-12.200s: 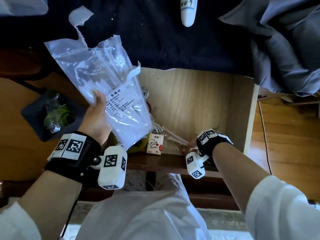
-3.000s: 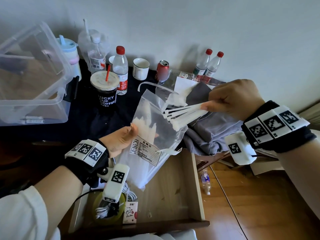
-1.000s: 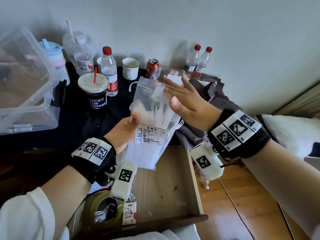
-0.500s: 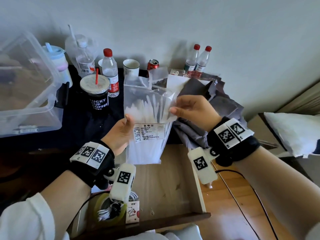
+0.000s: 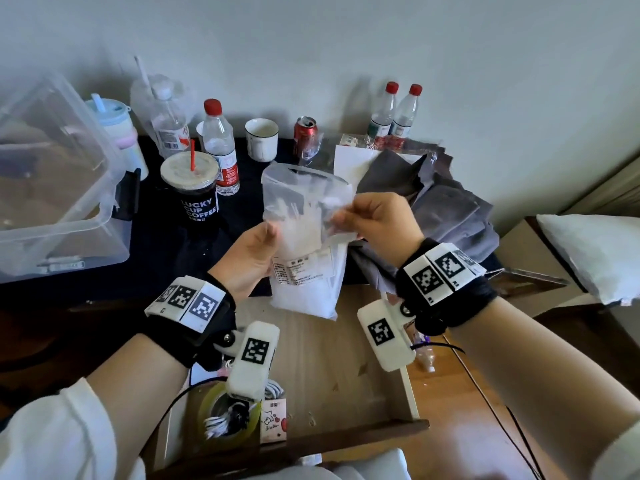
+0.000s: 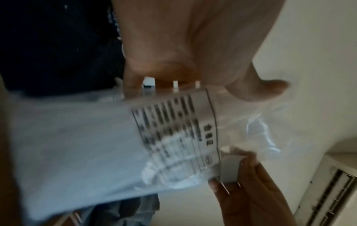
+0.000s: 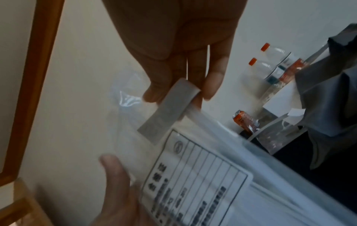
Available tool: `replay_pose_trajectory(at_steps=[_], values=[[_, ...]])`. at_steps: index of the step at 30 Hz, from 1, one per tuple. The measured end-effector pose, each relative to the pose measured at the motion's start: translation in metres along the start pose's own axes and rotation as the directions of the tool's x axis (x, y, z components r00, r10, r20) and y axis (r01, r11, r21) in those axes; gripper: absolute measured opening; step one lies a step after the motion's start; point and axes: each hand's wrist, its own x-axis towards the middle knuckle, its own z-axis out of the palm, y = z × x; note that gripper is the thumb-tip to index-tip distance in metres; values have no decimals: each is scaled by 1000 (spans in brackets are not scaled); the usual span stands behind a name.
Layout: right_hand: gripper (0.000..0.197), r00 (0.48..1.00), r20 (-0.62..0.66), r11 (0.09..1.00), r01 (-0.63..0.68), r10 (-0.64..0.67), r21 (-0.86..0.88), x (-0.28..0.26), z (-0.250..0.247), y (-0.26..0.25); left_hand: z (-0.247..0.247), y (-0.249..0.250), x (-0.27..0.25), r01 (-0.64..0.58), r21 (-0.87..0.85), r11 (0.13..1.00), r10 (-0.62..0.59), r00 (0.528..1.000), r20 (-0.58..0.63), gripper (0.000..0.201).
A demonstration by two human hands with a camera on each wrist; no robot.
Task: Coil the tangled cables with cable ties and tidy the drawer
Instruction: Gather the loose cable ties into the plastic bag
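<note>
Two bottles point(image 5: 394, 112) on dark tabletop point(image 5: 156, 237), against wall point(image 5: 346, 36).

Both forearms are bare from the wrist up to loose white fabric sleeves – the left sleeve point(image 5: 52, 434) bunches near the elbow, the right sleeve point(image 5: 620, 455) shows only at the frame's corner. Each wrist wears a broad black fabric wristband: the left wristband point(image 5: 194, 327) and the right wristband point(image 5: 450, 292) both carry white plates printed with black square fiducial markers. Below each band hangs a white rounded plastic camera pod – left pod point(image 5: 254, 358), right pod point(image 5: 384, 336) – with one such marker, and a thin black cable point(image 5: 519, 431) trails from the right one.
</note>
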Motion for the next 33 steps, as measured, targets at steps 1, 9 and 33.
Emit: replay_pose_trajectory(at_steps=[1,9,33], values=[[13,1000,-25,1000,-3,4,12,2,-3,2,-1,-1,1,-10,5,1000,10,1000,-18,105],[16,984,-175,986,36,-7,162,0,-2,10,1,3,10,-126,-106,986,114,988,-106,56],[29,944,238,930,-284,229,234,-50,33,72,24,-24,-6,144,-111,983,-155,983,-98,43]])
